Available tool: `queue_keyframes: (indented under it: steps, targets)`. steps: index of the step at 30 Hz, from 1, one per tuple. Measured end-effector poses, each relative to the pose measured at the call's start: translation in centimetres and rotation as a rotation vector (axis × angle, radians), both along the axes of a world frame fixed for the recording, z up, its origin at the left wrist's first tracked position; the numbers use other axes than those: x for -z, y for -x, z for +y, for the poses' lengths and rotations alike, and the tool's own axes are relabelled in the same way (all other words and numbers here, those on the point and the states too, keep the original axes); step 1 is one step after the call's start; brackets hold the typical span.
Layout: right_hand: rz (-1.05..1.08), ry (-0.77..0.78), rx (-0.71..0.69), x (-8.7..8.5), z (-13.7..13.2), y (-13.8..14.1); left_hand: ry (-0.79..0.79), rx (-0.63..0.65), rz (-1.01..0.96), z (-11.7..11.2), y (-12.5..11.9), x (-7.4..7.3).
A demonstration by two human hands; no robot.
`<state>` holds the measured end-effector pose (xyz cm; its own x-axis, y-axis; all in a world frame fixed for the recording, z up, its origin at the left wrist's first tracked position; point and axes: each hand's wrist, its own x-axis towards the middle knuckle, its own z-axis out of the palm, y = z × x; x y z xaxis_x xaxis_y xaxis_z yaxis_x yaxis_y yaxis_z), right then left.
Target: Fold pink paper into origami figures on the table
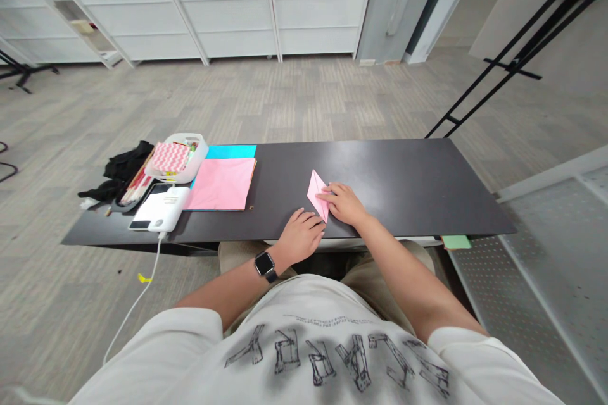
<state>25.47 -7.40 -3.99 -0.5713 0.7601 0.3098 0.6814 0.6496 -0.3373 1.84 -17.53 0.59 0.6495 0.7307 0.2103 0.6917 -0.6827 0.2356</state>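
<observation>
Right hand (pixel 349 205) is back uppermost, fingers spread and slightly bent, fingertips laid on a small folded pink paper kite shape (pixel 315 187); it is loosely open and presses rather than grips. Left hand (pixel 300 238) is half open, fingers close together and bent, at seven o'clock of the folded paper; its fingertips reach the near point, but whether they pinch it cannot be told. A black square-faced wristwatch (pixel 265 264) is on the left wrist.

Position of the folded paper: flat on the long dark grey desk (pixel 403 183), near the middle, its long points towards eleven and five o'clock.

Other items, taking the folded paper as the dial centre: at nine o'clock, a stack of square pink paper sheets (pixel 223 183), with a bright blue paper sheet (pixel 232 151) showing along its far edge. Beyond the stack, also at nine o'clock, a white rectangular electronic device (pixel 171 210) with a white cable (pixel 142 294) attached. Between nine and ten, a white plastic basket (pixel 202 150) containing a pink-and-white zigzag-patterned item (pixel 170 157); beyond it, crumpled black fabric (pixel 129 161).
</observation>
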Motion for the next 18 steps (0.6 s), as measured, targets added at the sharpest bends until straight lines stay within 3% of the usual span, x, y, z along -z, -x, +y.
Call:
queue_keyframes:
  steps: [7, 12, 18]
  targets:
    - [0.005, 0.005, -0.001, 0.2, 0.0, -0.1, -0.006, -0.053, -0.044, 5.0, 1.6, 0.5]
    - [0.024, 0.013, -0.005, -0.2, 0.0, -0.1, 0.061, 0.022, -0.047, 8.3, 2.6, 1.6]
    - [0.081, 0.048, 0.031, -0.8, -0.1, -0.1, 0.049, 0.102, -0.068, 10.3, 3.6, 2.3]
